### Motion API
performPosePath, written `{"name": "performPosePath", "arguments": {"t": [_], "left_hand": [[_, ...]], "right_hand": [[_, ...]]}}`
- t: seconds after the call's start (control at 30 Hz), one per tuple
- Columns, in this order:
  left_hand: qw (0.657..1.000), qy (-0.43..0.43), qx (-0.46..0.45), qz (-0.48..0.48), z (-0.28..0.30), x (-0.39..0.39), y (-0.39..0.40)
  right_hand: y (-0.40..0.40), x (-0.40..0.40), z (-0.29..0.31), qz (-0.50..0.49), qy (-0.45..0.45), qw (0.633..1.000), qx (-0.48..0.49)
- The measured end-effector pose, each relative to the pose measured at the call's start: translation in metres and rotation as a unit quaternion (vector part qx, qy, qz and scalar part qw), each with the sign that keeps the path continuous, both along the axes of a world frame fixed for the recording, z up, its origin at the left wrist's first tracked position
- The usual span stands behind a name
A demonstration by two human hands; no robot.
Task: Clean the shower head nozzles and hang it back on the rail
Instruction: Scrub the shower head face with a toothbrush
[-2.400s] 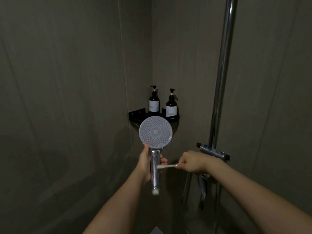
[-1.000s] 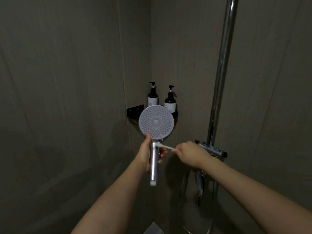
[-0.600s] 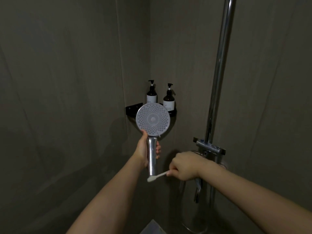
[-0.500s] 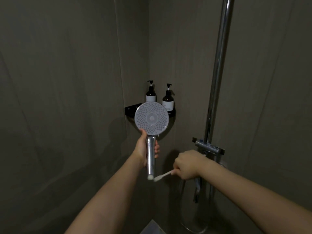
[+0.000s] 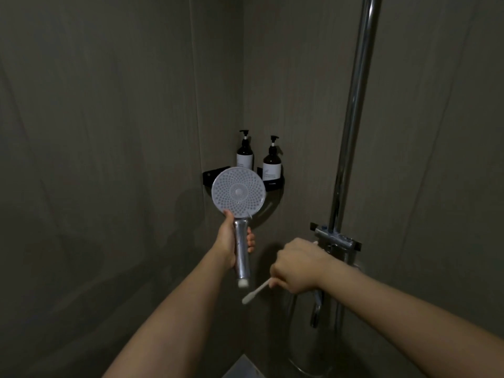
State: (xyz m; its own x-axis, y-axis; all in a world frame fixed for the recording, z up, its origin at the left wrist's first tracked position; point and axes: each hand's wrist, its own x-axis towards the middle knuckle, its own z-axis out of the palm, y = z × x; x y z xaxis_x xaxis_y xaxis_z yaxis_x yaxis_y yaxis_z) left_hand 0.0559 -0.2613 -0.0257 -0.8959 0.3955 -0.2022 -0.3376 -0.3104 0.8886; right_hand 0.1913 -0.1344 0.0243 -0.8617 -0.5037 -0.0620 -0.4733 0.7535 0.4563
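Your right hand (image 5: 296,264) has dropped from the nozzle face to lower centre, clenched round the toothbrush (image 5: 255,291). Your left hand (image 5: 231,241) grips the shower head (image 5: 238,192) upright at frame centre. Scrubbing appears finished, though dim light hides residue; hanging on the rail (image 5: 351,115) remains.

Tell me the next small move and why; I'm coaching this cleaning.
Probably raise the toothbrush to the nozzle face. The right hand holds it low, beside the handle's end, while the left hand holds the shower head upright, nozzles facing the camera.
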Motion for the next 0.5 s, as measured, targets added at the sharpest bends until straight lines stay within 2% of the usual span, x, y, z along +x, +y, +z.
{"name": "performPosePath", "arguments": {"t": [0.13, 0.27, 0.3, 0.33, 0.4, 0.43, 0.47, 0.5], "left_hand": [[1.0, -0.004, -0.004, 0.002, -0.003, -0.001, -0.004], [1.0, -0.003, -0.004, -0.001, -0.007, 0.001, 0.0], [1.0, -0.003, -0.001, -0.004, -0.007, 0.002, 0.002], [1.0, -0.002, 0.002, -0.009, -0.008, 0.002, 0.004], [1.0, 0.005, 0.001, -0.019, -0.009, 0.004, 0.004], [1.0, 0.007, -0.003, -0.022, -0.008, 0.004, 0.004], [1.0, 0.009, -0.009, -0.024, -0.008, 0.005, 0.004], [0.999, 0.012, -0.016, -0.026, -0.008, 0.006, 0.006]], "right_hand": [[0.016, -0.003, 0.01, -0.089, 0.016, 0.996, -0.017], [0.003, 0.0, 0.005, -0.051, -0.001, 0.997, -0.061], [0.006, -0.005, 0.005, -0.085, 0.008, 0.993, -0.082], [0.014, -0.012, 0.009, -0.148, 0.027, 0.981, -0.124], [0.037, -0.024, 0.025, -0.269, 0.066, 0.923, -0.268], [0.044, -0.03, 0.033, -0.293, 0.082, 0.89, -0.34], [0.045, -0.035, 0.039, -0.288, 0.091, 0.872, -0.386], [0.039, -0.039, 0.044, -0.265, 0.089, 0.874, -0.398]]}}
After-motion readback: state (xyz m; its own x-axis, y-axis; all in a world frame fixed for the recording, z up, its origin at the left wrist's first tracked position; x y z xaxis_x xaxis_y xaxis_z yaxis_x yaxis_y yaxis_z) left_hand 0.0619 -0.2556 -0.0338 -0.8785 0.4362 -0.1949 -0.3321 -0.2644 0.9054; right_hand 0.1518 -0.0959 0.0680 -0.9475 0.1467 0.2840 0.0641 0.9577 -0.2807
